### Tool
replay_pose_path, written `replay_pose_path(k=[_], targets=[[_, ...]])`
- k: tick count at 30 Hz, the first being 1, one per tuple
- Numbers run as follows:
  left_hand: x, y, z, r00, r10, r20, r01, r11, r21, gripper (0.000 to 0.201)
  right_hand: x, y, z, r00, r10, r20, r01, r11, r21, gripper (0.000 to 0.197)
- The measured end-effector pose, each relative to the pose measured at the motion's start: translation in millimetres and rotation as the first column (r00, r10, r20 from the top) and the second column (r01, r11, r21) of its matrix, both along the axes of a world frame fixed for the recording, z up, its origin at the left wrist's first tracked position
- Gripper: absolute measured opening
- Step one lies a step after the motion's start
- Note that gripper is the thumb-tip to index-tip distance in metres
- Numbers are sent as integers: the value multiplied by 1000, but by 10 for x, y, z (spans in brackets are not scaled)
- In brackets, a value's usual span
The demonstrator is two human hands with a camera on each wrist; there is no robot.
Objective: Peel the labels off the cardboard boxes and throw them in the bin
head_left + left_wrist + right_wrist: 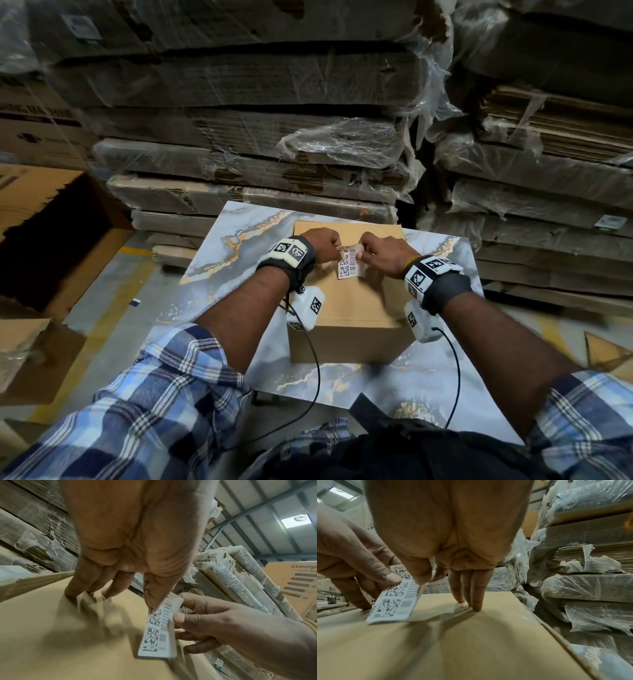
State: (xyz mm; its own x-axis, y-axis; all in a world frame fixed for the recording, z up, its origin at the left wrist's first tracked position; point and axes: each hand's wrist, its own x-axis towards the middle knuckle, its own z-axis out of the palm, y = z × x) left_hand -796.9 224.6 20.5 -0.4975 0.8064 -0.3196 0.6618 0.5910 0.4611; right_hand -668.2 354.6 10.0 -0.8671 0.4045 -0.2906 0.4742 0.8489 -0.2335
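A plain brown cardboard box (352,305) stands on a marble-patterned tabletop (219,246). A white label (348,263) printed with barcodes and square codes is lifted off the box top (68,635), held between both hands. My left hand (325,243) pinches its upper left edge with thumb and forefinger, its other fingertips (72,592) resting on the box. My right hand (376,248) pinches the label's (159,630) right edge, and its other fingertips (476,605) touch the box top (453,642). The label (397,599) hangs down, its lower end near the cardboard.
Tall stacks of flattened cardboard wrapped in torn plastic film (260,113) rise right behind the table and to the right (548,178). A large open brown carton (51,236) stands on the floor at the left. Yellow floor lines (102,325) run beside the table.
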Motion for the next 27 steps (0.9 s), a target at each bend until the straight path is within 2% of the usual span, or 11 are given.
replay_pose_path(k=[2, 4, 7, 9, 11, 13, 15, 17, 19, 24, 27], targets=[[-6, -3, -12, 999, 37, -9, -37, 999, 18, 18, 44, 4, -9, 999, -7, -46, 6, 1000, -26, 37], [-36, -12, -51, 997, 79, -22, -78, 996, 40, 17, 114, 6, -36, 996, -25, -89, 21, 999, -45, 53], [-102, -59, -103, 988, 149, -52, -145, 987, 75, 25, 210, 27, -48, 989, -94, -113, 86, 993, -80, 78], [-143, -121, -123, 982, 188, -27, -183, 974, 131, 28, 228, -11, -33, 999, -37, -36, 36, 999, -25, 74], [-189, -177, -150, 980, 191, 60, -199, 959, 204, 29, 229, -150, -47, 993, 58, 107, -65, 996, 64, 69], [-227, -238, -181, 976, 122, 180, -164, 956, 244, 35, 252, -375, -130, 968, 126, 217, -143, 988, 65, 90], [-258, -291, -230, 978, 5, 209, -49, 977, 208, 56, 289, -627, -230, 944, 218, 248, -235, 971, 40, 101], [-269, -331, -274, 988, -96, 121, 82, 990, 116, 85, 311, -803, -291, 917, 305, 258, -314, 950, -8, 100], [-275, -353, -310, 988, -144, 53, 140, 987, 76, 103, 283, -817, -282, 914, 322, 248, -320, 946, -47, 94], [-259, -398, -380, 990, -130, 53, 123, 986, 116, 112, 71, -471, -264, 956, 152, 249, -156, 988, -2, 89], [-253, -413, -408, 993, -115, 31, 111, 986, 124, 111, 78, -661, -247, 949, 152, 277, -159, 987, 2, 96]])
